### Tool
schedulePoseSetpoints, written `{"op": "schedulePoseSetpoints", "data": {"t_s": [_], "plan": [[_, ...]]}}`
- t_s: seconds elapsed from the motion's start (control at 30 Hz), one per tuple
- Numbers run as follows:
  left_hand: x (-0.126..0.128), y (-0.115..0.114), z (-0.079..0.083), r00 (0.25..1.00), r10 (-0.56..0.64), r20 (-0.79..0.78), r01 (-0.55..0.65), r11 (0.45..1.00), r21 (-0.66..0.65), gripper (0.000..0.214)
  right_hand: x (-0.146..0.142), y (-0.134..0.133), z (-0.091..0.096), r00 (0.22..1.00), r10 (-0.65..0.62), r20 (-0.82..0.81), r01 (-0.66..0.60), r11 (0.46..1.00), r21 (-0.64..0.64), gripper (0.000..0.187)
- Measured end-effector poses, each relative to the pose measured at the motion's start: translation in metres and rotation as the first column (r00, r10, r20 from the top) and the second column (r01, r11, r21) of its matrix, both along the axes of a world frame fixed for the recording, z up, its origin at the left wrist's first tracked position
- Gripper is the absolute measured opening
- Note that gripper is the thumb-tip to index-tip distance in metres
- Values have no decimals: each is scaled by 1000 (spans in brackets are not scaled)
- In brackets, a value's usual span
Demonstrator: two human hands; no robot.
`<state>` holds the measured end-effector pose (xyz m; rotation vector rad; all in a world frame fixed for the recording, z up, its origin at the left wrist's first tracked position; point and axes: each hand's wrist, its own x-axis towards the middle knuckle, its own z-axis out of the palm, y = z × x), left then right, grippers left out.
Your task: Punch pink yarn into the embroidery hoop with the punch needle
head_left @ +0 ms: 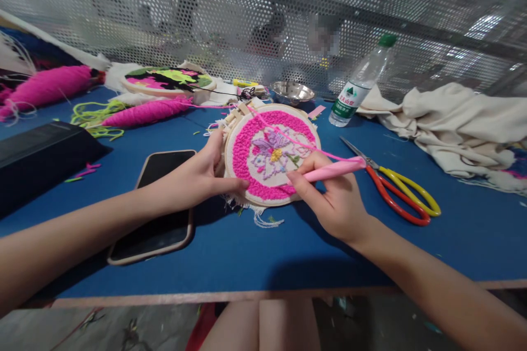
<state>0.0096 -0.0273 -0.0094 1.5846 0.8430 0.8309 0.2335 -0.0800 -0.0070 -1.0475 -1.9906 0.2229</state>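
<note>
My left hand [214,167] grips the left edge of a round embroidery hoop [229,160], its thumb lying on the front and the other fingers hidden behind. Stretched in the hoop is cream cloth [263,182] with a looped bright pink ring around a purple flower with a yellow centre. Closed around a pink punch needle [335,169], my right hand [329,197] holds its tip end low at the hoop's right side. Pink yarn [296,147] runs from the tool's back end across the hoop to a pink yarn bundle [148,112] on the left.
A phone [164,230] lies under my left forearm, beside a dark box [45,156]. Scissors [391,186] with red and yellow handles, a water bottle [360,85] and crumpled cloth [448,120] are at right. Behind the hoop stand a metal bowl [292,91] and another hoop [168,79].
</note>
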Motion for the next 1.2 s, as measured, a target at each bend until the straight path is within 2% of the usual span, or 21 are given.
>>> {"op": "schedulePoseSetpoints", "data": {"t_s": [0.17, 0.27, 0.33, 0.4, 0.5, 0.53, 0.6, 0.67, 0.7, 0.83, 1.03, 1.2], "plan": [[-2, -3, 0, 999, -1, -32, 2, 1000, 19, 52, -3, 1, 1, 995, 39, 87, -28, 993, -119, 21], [-2, -10, 2, 999, -33, -7, 33, 998, 47, 59, -5, 2, 0, 981, 88, 171, -52, 977, -206, 21], [-4, -12, 6, 998, -53, 15, 52, 996, 69, 67, -5, 4, -1, 973, 109, 205, -63, 974, -219, 22], [-8, -7, 10, 997, -71, 14, 70, 995, 65, 70, -4, 7, -3, 975, 107, 195, -60, 970, -235, 25], [-21, 11, 14, 991, -122, -59, 124, 991, 41, 67, -2, 10, -5, 990, 87, 107, -52, 955, -293, 26], [-25, 18, 15, 990, -101, -97, 106, 993, 53, 62, -1, 11, -5, 994, 83, 77, -56, 950, -306, 27], [-32, 29, 14, 988, 60, -145, -32, 981, 190, 52, 0, 11, -5, 995, 85, 50, -65, 946, -317, 27], [-36, 34, 12, 959, 220, -177, -149, 926, 346, 48, 0, 10, -5, 995, 94, 46, -74, 943, -325, 25], [-36, 35, 11, 947, 259, -188, -170, 904, 392, 48, -1, 9, -4, 994, 97, 46, -77, 942, -327, 24], [-32, 32, 6, 961, 217, -174, -132, 907, 400, 52, -2, 8, -3, 994, 98, 38, -79, 936, -342, 24], [-28, 33, 3, 997, 74, -8, -67, 937, 343, 48, -1, 7, -2, 994, 105, 30, -88, 930, -358, 23], [-26, 28, 2, 982, 165, -95, -115, 912, 394, 42, -1, 7, -2, 994, 101, 41, -81, 932, -354, 23]]}}
